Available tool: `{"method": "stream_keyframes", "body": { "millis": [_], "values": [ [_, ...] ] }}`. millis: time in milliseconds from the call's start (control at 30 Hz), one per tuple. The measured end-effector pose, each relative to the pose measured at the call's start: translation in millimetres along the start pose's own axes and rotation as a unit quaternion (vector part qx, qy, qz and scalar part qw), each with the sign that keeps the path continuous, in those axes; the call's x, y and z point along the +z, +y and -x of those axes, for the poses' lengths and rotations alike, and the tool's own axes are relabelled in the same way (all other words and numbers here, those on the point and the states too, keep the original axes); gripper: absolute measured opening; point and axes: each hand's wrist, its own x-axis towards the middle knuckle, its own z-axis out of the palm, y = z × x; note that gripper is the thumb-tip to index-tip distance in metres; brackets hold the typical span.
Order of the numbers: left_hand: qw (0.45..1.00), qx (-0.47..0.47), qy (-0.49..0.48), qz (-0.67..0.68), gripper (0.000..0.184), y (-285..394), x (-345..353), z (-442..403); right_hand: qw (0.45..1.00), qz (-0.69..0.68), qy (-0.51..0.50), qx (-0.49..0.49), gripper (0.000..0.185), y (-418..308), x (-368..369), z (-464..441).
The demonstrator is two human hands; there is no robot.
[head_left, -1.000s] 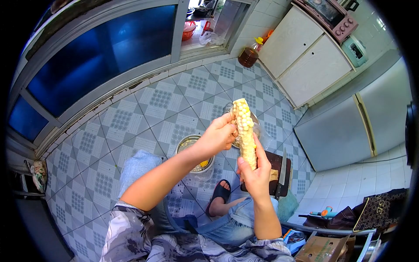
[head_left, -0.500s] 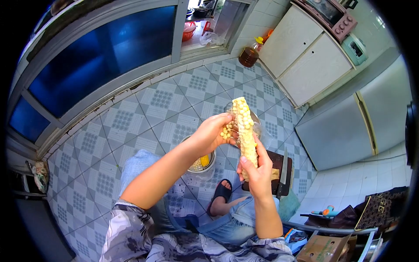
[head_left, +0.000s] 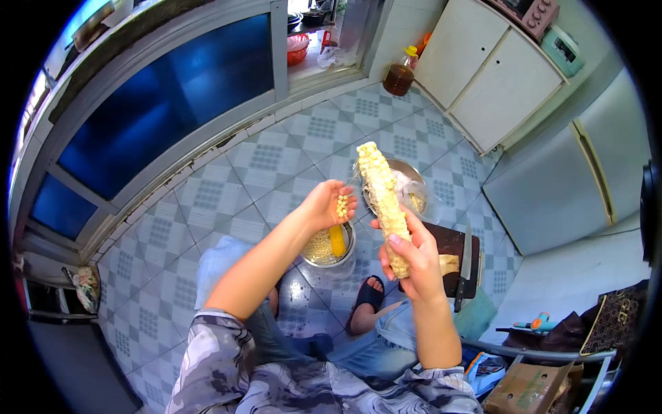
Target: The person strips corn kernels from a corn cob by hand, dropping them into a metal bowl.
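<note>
1. Above the tiled floor (head_left: 272,165), holds the corn cob (head_left: 384,200) up at a tilt, with pale kernels toward its upper end and a stripped-looking strip along one side.
2. With the right hand (head_left: 416,261), grips the cob firmly by its lower part, thumb across the near face.
3. With the left hand (head_left: 323,205), apart from the cob, cradles a few loose kernels (head_left: 342,205) on loosely curled, unclenched fingers.
4. Just below the left hand, has a metal bowl (head_left: 353,241) holding more kernels and a yellow cob piece (head_left: 337,241).
5. Beyond the cob, has a second bowl (head_left: 412,168) with a plastic bag (head_left: 412,188); to the right, a dark cutting board (head_left: 439,237) with a knife (head_left: 467,252).
6. Apparently amid stripping kernels by hand; next, probably calls for tipping the loose ones over the nearer bowl without scattering any, while keeping the cob steady.
</note>
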Motion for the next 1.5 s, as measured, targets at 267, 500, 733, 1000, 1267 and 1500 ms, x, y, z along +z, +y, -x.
{"method": "stream_keyframes", "body": {
  "millis": [267,500,733,1000,1267,1500],
  "values": [
    [0.971,-0.027,0.229,-0.071,0.015,-36.5,-122.9,-88.7,0.999,-0.026,0.011,-0.024,0.061,-12.1,-7.2,6.9],
    [0.971,-0.004,0.209,-0.118,0.029,-84.8,-255.5,-152.0,0.998,-0.033,0.036,-0.05,0.063,-20.4,-14.1,12.8],
    [0.96,-0.024,0.235,-0.15,0.062,-83.9,-190.1,-102.5,0.999,-0.014,0.027,-0.046,0.064,-23.1,-16.1,14.5],
    [0.932,0.056,0.275,-0.23,0.02,-60.6,-192.9,-106.1,0.998,-0.003,0.03,-0.054,0.06,-16.0,-13.3,7.7],
    [0.953,0.156,0.082,-0.245,0.014,46.6,5.2,-7.4,0.998,0.038,0.021,-0.045,0.059,-6.4,-9.3,3.1],
    [0.943,0.204,-0.049,-0.259,0.029,21.6,85.7,83.7,0.992,0.094,0.027,-0.075,0.057,-0.1,-4.1,5.4]
  ]
}}
